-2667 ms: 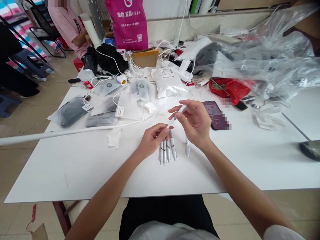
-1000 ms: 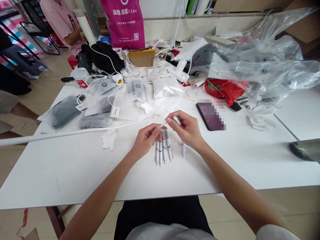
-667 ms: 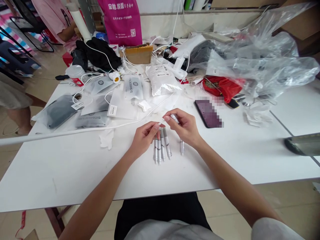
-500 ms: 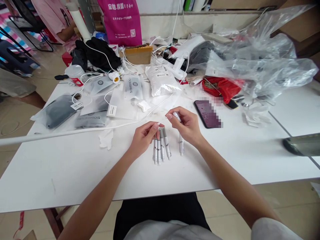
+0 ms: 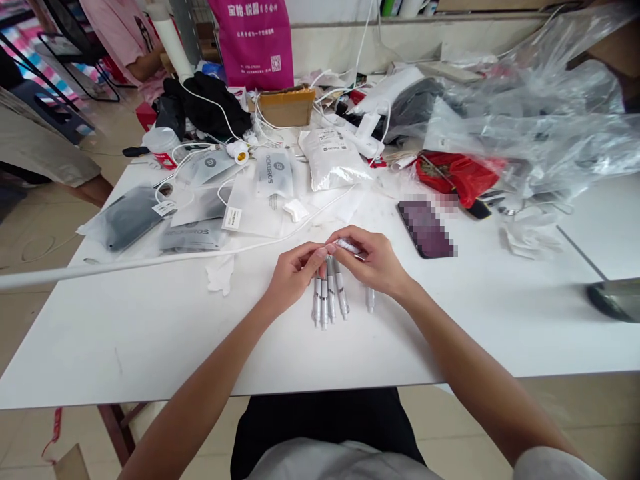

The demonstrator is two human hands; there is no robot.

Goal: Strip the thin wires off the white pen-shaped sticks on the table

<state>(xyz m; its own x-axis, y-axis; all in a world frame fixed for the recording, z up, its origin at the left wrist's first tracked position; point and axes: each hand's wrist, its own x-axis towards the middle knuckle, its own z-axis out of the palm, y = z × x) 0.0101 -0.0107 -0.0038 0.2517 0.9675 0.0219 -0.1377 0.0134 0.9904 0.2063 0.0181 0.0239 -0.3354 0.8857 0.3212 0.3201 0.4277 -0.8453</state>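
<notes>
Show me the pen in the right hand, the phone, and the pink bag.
pen (image 5: 346, 245), head view, barrel above the fingers
phone (image 5: 426, 228), head view, screen middle
pink bag (image 5: 255, 40), head view, front panel

Lower half of the white table (image 5: 150, 333) is bare on both sides of the hands. Upper frame blocked: grey pouches (image 5: 190, 213) and white cable (image 5: 150, 260) at left, phone (image 5: 425, 227) and clear plastic bags (image 5: 525, 127) at right.

Two bare forearms, a pale grey short sleeve (image 5: 560, 463) at the right, dark trousers (image 5: 325, 427), light grey shirt hem (image 5: 325, 463).
</notes>
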